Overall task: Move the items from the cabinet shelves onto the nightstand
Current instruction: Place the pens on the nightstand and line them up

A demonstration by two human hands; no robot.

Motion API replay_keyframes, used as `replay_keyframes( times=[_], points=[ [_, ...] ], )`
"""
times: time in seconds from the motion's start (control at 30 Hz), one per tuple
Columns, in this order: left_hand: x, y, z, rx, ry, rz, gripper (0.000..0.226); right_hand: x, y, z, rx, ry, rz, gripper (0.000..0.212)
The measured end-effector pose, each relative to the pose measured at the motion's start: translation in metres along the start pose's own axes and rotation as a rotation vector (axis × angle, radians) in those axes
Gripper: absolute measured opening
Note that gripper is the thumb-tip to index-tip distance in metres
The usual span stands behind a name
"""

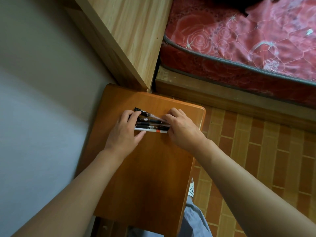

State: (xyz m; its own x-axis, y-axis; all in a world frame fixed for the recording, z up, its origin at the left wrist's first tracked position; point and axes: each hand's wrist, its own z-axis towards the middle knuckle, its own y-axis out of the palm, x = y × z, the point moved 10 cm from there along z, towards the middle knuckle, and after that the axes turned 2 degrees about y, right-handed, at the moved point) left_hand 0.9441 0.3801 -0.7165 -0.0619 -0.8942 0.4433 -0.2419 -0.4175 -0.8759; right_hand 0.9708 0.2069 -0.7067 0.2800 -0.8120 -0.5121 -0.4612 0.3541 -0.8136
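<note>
Several pens point(150, 124), mostly black with one white and red, lie side by side on the orange-brown nightstand point(145, 177). My left hand point(125, 132) rests on their left ends, fingers over the top and thumb against the nearest white pen. My right hand point(181, 128) covers their right ends with fingers curled over them. The pens sit near the far part of the nightstand top.
A light wooden cabinet side point(130, 36) rises behind the nightstand. A bed with a red floral mattress point(248, 41) stands to the right on a wooden frame. A grey wall point(42, 82) is at left. Brick-pattern floor point(256, 159) lies at right, with my foot near the nightstand.
</note>
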Motion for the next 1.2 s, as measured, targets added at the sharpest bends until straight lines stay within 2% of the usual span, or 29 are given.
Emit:
replay_keyframes(
  times=[0.07, 0.23, 0.43, 0.53, 0.73, 0.97, 1.2],
  points=[
    [-0.001, -0.005, 0.002, 0.015, -0.003, 0.047, 0.071, -0.001, -0.002, 0.0, 0.012, 0.021, -0.015, 0.042],
    [-0.012, -0.012, -0.001, 0.014, -0.034, 0.078, 0.076, -0.003, 0.009, -0.002, -0.034, 0.032, -0.089, 0.066],
    [-0.003, -0.01, 0.005, -0.019, 0.04, -0.049, 0.073, 0.005, 0.003, 0.003, 0.06, 0.082, -0.03, 0.049],
    [0.005, -0.006, 0.009, -0.022, 0.057, -0.047, 0.073, 0.012, 0.0, 0.001, 0.078, 0.12, -0.043, 0.052],
    [-0.012, -0.015, 0.003, 0.035, -0.062, 0.006, 0.077, 0.012, -0.001, -0.004, 0.047, 0.1, -0.084, 0.062],
    [-0.009, -0.011, 0.008, 0.001, 0.017, -0.072, 0.067, -0.003, 0.002, 0.011, 0.038, 0.026, -0.09, 0.063],
    [0.008, -0.002, 0.015, -0.008, 0.077, -0.108, 0.064, 0.007, -0.001, 0.003, 0.05, 0.042, -0.092, 0.06]
  ],
)
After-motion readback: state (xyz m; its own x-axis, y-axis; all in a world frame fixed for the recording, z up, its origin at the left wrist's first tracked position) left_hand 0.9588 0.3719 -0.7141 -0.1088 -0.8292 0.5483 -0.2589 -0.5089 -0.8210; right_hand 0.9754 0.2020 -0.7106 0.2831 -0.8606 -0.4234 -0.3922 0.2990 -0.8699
